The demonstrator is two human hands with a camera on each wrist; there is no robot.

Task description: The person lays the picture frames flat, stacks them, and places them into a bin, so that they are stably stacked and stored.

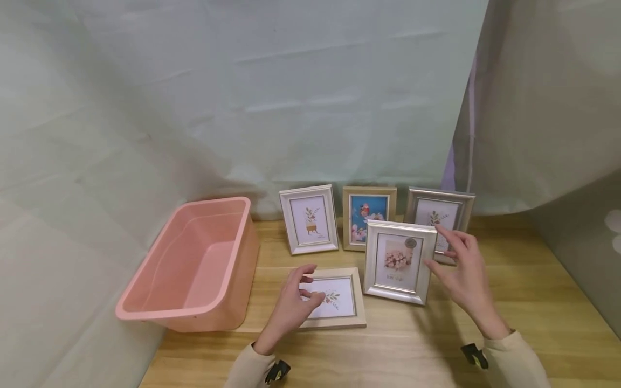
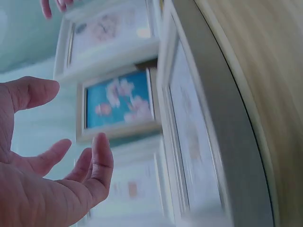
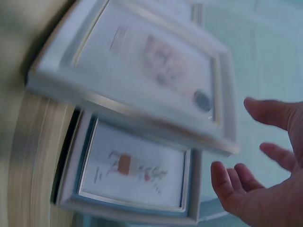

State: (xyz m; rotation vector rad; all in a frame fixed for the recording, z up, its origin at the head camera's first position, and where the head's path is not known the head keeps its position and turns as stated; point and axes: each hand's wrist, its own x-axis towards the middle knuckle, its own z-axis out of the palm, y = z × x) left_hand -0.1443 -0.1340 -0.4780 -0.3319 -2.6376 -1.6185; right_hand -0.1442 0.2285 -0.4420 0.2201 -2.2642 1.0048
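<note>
A silver-white picture frame [image 1: 399,262] with a pink flower print stands upright on its lower edge. My right hand [image 1: 464,276] is beside its right edge, thumb and fingers spread; the right wrist view shows a gap between the fingertips [image 3: 255,109] and that frame [image 3: 156,66]. A pale wooden picture frame [image 1: 358,302] with a leaf print lies flat, face up. Over its left part hovers my left hand [image 1: 291,306], fingers loosely bent and holding nothing. The left wrist view also shows the thumb and fingers apart, with this flat frame [image 2: 208,118] to their right.
Behind stand a white frame [image 1: 310,221] with a potted plant print, a wooden frame [image 1: 363,207] with a blue picture, and a dark silver frame [image 1: 463,207], partly covered. A pink plastic basin [image 1: 242,291] stands at the left. Pale cloth [image 1: 315,108] hangs behind the wooden table [image 1: 388,350].
</note>
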